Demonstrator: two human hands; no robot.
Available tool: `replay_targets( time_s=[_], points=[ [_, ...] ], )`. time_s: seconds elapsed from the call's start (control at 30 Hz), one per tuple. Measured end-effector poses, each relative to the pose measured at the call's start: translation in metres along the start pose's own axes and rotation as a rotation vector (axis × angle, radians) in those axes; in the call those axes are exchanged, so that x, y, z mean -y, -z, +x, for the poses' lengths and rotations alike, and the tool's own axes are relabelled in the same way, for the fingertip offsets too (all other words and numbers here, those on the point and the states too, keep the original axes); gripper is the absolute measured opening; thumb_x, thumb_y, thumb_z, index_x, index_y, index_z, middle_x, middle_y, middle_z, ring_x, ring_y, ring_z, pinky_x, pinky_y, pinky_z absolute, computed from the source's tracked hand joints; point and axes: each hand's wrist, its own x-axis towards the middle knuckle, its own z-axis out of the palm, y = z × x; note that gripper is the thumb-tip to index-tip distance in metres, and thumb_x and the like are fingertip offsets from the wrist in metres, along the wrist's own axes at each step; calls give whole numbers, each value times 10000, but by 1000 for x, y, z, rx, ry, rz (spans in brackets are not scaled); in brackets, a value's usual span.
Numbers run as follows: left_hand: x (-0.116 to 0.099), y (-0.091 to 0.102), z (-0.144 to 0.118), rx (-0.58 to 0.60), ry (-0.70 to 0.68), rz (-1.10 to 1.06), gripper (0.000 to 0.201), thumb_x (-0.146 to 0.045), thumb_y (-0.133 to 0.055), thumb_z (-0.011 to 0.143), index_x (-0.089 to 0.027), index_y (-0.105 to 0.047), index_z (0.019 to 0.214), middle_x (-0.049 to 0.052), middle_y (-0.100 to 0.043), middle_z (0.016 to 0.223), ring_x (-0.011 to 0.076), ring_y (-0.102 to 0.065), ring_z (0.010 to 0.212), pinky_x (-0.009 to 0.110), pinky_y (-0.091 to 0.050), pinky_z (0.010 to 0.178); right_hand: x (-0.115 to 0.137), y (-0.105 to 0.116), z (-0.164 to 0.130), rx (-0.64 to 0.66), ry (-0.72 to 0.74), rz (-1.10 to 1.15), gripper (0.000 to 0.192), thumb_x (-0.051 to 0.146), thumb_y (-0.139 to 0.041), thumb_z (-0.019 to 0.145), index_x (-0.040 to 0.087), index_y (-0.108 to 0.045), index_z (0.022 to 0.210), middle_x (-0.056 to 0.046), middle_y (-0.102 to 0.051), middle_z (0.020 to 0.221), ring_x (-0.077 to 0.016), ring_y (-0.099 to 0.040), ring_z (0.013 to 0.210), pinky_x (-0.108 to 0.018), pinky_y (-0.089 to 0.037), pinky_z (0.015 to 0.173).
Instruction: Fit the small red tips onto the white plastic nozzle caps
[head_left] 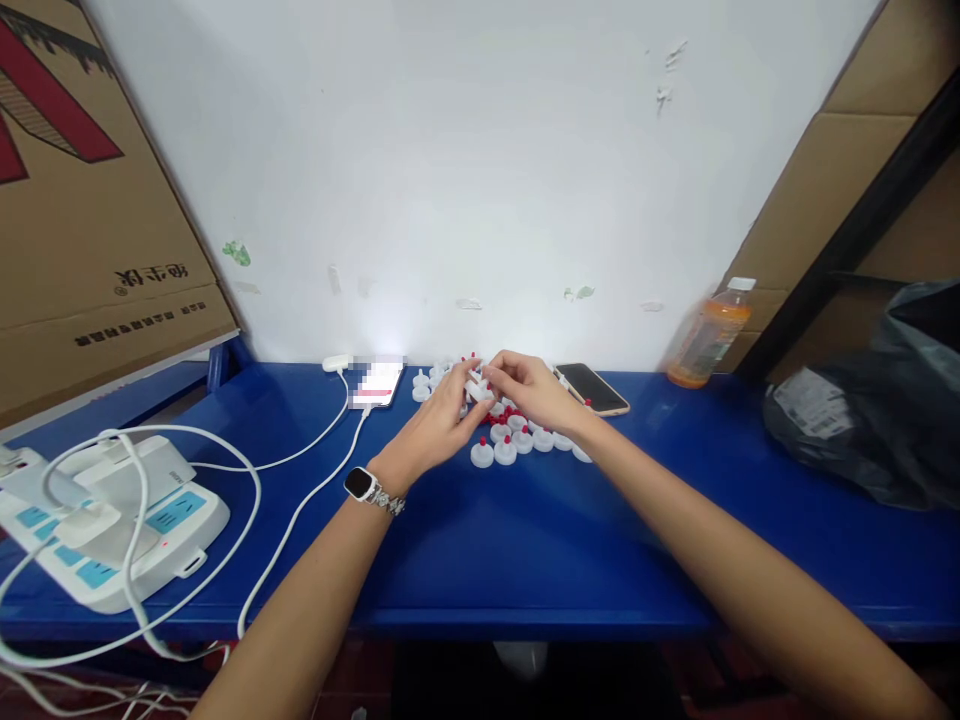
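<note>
1. White cap piece (475, 385): pinched between the fingertips of both hands, just above a cluster at the back of the blue table (525, 540).
2. Left hand (437, 425): fingers closed on the piece; a wristwatch (363, 485) on the wrist.
3. Right hand (531, 390): fingers closed on the same piece from the other side.
4. White caps with red tips (504, 450): clustered beneath and beside the hands.
5. Dark phone (592, 388): lies just right of the cluster.
6. Lit phone (379, 382): left of the cluster, white cable attached.
7. Power strip (112, 530): near left edge, plugs inserted.
8. Orange drink bottle (709, 335): upright by the wall; label unreadable.
9. Cardboard box (82, 190): far left; print inverted, not legible.
</note>
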Motion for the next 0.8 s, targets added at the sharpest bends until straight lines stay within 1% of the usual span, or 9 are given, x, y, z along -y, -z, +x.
replay_targets(
  time_s=[0.07, 0.1, 0.17, 0.23, 0.37, 0.43, 0.6, 0.8],
  points=[
    [13, 2, 2, -74, 30, 40, 698, -477, -530, 950, -216, -208, 1512, 103, -574, 1172, 216, -593, 974, 359, -501, 852, -7, 8, 14, -38, -17, -10, 262, 438, -606, 881, 184, -623, 821, 2, -631, 681, -134, -558, 627, -270, -436, 626],
    [20, 3, 3, -104, 42, 65, 703, -468, -533, 948, -209, -205, 1512, 98, -577, 1158, 215, -587, 980, 362, -498, 862, -12, 12, 22, -83, -27, -42, 226, 397, -620, 871, 175, -639, 831, -14, -658, 694, -140, -585, 644, -272, -450, 641],
    [32, 7, 4, -122, 76, 109, 587, -445, -496, 966, -201, -306, 1465, 88, -593, 1115, 212, -583, 963, 370, -495, 865, -24, 18, 39, -176, -61, -155, 139, 292, -629, 853, 157, -658, 844, -44, -700, 737, -151, -630, 678, -269, -470, 660],
    [40, 9, 4, -111, 103, 156, 463, -418, -475, 974, -196, -425, 1377, 84, -605, 1086, 221, -586, 968, 382, -492, 873, -38, 21, 54, -193, -112, -316, 77, 198, -620, 826, 146, -677, 833, -63, -724, 781, -158, -656, 713, -263, -479, 675],
    [44, 10, 3, -79, 109, 224, 337, -386, -479, 970, -191, -546, 1236, 88, -608, 1062, 243, -590, 993, 390, -499, 857, -61, 15, 77, -151, -173, -652, 138, 164, -582, 825, 148, -712, 866, -84, -746, 865, -167, -669, 775, -258, -481, 717],
    [43, 8, 2, -60, 106, 237, 306, -381, -484, 967, -193, -575, 1190, 88, -607, 1055, 248, -588, 1003, 391, -502, 851, -70, 10, 84, -132, -174, -754, 173, 170, -565, 834, 155, -725, 900, -92, -749, 899, -172, -670, 798, -262, -478, 736],
    [41, 6, 2, -27, 123, 242, 272, -369, -490, 965, -197, -602, 1143, 84, -608, 1053, 255, -578, 1026, 406, -493, 881, -83, 2, 97, -53, -157, -811, 205, 147, -559, 826, 152, -751, 899, -105, -751, 895, -190, -666, 825, -269, -468, 768],
    [36, 5, 3, 0, 132, 246, 247, -371, -478, 968, -203, -616, 1083, 80, -604, 1061, 250, -578, 1013, 404, -491, 878, -88, 7, 111, 46, -141, -846, 173, 137, -605, 804, 134, -760, 880, -105, -756, 902, -183, -658, 845, -239, -464, 783]
  ],
)
